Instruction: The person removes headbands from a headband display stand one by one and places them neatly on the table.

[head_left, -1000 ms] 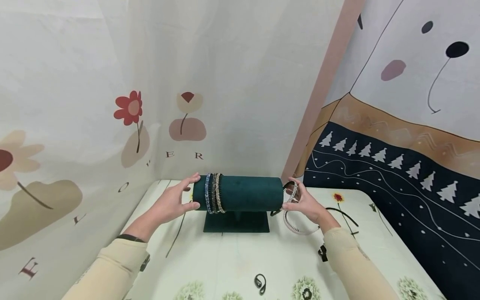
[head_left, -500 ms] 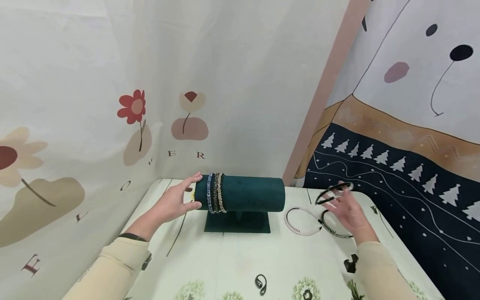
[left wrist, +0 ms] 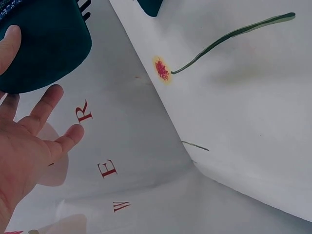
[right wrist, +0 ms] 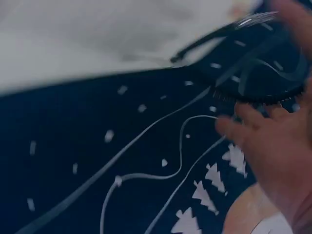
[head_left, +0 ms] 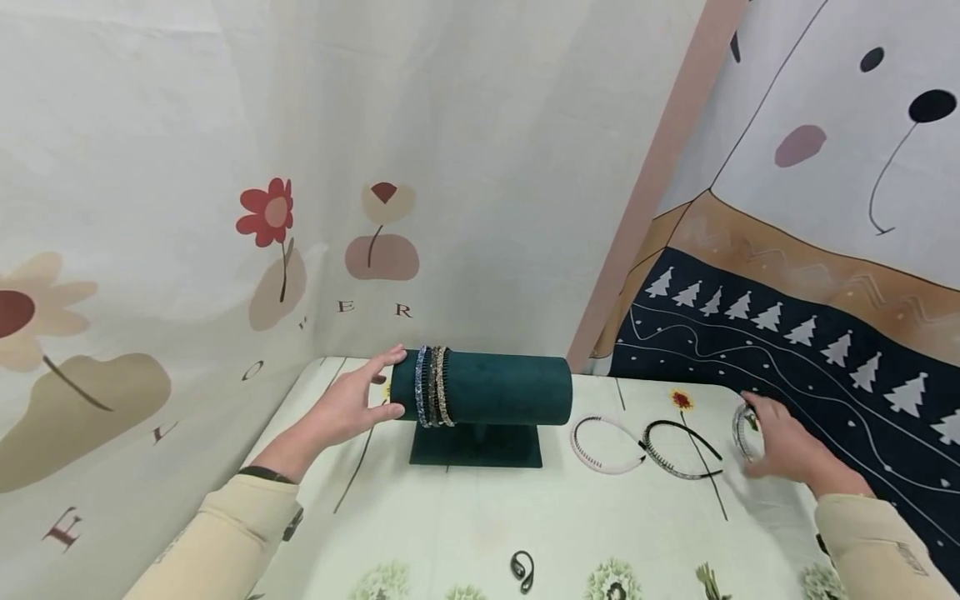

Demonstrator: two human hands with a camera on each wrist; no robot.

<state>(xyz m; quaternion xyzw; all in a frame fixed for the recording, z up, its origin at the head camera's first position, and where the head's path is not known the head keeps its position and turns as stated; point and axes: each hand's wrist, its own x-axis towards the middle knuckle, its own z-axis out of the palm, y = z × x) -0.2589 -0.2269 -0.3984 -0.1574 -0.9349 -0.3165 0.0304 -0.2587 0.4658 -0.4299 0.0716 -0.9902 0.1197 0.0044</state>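
Observation:
A dark green padded cylinder on a flat base, a headband display stand [head_left: 510, 390], is on the table in the head view. Several glittery headbands [head_left: 431, 387], blue, dark and gold, ring its left part. My left hand [head_left: 347, 410] holds the left end of the cylinder between thumb and fingertips; the left wrist view shows the other fingers [left wrist: 46, 105] spread off it. At the table's right edge, my right hand [head_left: 787, 442] holds a black, toothed headband [head_left: 741, 432] with a silvery, sparkling band. The right wrist view is blurred there.
A pale pink headband [head_left: 606, 467] and a black sparkly headband [head_left: 678, 475] lie right of the stand. A black ear-hook earphone [head_left: 522, 572] lies near the front. Patterned cloth hangs [head_left: 480, 167] behind, and a dark blue cloth [head_left: 750, 342] hangs on the right.
My right hand has drawn the headband away from the cylinder's right end and carried it right to the table's edge. The left hand has stayed at the left end.

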